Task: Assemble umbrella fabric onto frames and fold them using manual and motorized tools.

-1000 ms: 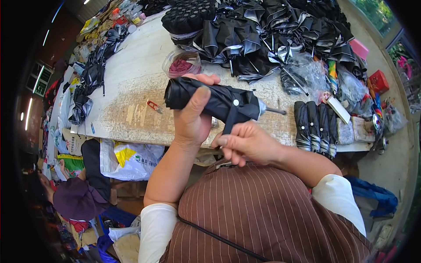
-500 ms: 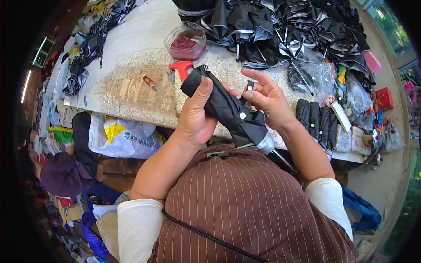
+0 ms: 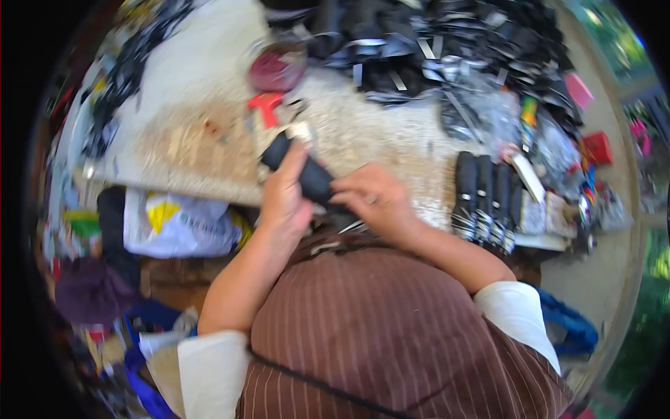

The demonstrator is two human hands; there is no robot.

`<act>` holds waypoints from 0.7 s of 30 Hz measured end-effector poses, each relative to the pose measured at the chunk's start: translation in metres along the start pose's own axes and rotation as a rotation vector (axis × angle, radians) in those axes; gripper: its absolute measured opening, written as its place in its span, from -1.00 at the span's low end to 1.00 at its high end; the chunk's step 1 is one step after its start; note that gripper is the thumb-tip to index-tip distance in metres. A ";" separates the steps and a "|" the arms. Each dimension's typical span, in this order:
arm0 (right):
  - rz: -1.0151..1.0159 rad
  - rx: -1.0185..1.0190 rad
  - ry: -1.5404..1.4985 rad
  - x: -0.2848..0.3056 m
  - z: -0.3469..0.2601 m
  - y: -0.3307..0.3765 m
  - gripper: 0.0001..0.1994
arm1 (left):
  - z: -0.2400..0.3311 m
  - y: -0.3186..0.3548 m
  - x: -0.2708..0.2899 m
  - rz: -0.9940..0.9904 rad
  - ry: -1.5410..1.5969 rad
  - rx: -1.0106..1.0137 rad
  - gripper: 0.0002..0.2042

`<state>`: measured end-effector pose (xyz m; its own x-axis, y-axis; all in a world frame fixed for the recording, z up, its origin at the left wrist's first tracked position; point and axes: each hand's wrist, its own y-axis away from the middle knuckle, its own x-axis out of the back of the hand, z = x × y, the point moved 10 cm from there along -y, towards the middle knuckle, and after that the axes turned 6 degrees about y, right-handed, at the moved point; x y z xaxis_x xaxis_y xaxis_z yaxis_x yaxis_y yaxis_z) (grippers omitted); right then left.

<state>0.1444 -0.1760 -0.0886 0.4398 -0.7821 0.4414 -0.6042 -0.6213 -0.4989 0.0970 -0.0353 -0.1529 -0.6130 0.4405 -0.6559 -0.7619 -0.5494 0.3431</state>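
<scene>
My left grip (image 3: 285, 199) wrapped round folded black umbrella (image 3: 315, 183), slanting across near edge of table (image 3: 391, 143). My right grip (image 3: 380, 201) narrow, fingertips at umbrella's side; blurred, can't tell if pinching. Red tool (image 3: 266, 105) beyond, near clear tub (image 3: 278, 68). Row of furled umbrellas (image 3: 484, 192) on right.

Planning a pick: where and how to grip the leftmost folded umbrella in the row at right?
Likely the black middle of that umbrella, coming from the left: it's a long slim roll with bare tabletop on that side, while neighbouring umbrellas crowd its right.
</scene>
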 end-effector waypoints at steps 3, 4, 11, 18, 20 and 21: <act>0.036 0.182 0.104 -0.016 -0.013 0.019 -0.75 | -0.005 -0.008 0.032 -0.009 -0.013 0.023 -0.78; 0.021 0.207 0.144 -0.020 -0.015 0.021 -0.72 | -0.003 -0.006 0.029 -0.018 -0.027 0.023 -0.80; 0.003 0.297 0.186 -0.010 -0.017 0.031 -0.63 | -0.013 -0.002 0.008 -0.037 -0.068 0.054 -0.83; -0.028 0.276 0.288 -0.005 -0.015 0.041 -0.61 | -0.011 0.011 -0.015 -0.022 -0.205 -0.021 -0.83; 0.055 0.313 0.301 0.015 -0.020 0.040 -0.60 | 0.006 0.017 -0.048 -0.147 -0.246 -0.102 -0.84; 0.055 0.313 0.305 0.024 -0.023 0.044 -0.60 | 0.018 0.024 -0.071 -0.268 -0.287 -0.171 -0.84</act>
<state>0.1131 -0.2212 -0.0824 0.1678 -0.7937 0.5848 -0.3699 -0.6005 -0.7089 0.1187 -0.0668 -0.0857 -0.4495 0.7502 -0.4849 -0.8714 -0.4878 0.0532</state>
